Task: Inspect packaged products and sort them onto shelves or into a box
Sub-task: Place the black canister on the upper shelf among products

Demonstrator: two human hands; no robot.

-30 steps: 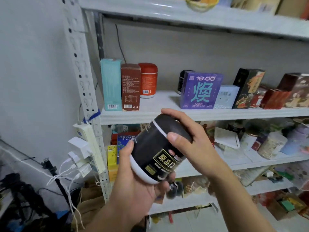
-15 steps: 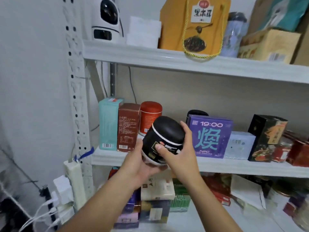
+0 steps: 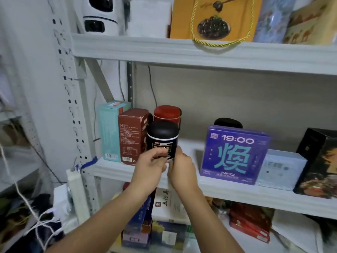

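Head view, looking at a grey metal rack. Both hands up at the front edge of the middle shelf (image 3: pixel 237 190), gripping the lower part of a black jar (image 3: pixel 162 138). Left hand (image 3: pixel 150 166) curled round the lower front, with fingers across the gold label. Right hand (image 3: pixel 181 168) pinching the lower right side, with fingertips on the jar's wall.

Held upright, with a domed black lid on top and a thin white band just under it. Base hidden behind the hands, so cannot tell whether set down on the shelf or held just above it. Placed in front of a red canister (image 3: pixel 167 113) and just beside a brown carton (image 3: pixel 132 136), with a teal carton (image 3: pixel 109 132) next on the left, by the rack's post.

To the right, apart from the jar, a purple box (image 3: pixel 234 154) printed "19:00", with a black canister (image 3: pixel 228 122) behind it. Then a pale box (image 3: pixel 280 169) and a dark box (image 3: pixel 317 161) at the frame's edge.

On the upper shelf (image 3: pixel 182 52), a white camera (image 3: pixel 101 15) and a yellow gift bag (image 3: pixel 209 17), its cord handle hanging over the edge. Below the middle shelf, stacked cartons and red packs, blurred. At the left post, a white power strip (image 3: pixel 76 194) with white cables hanging beneath.
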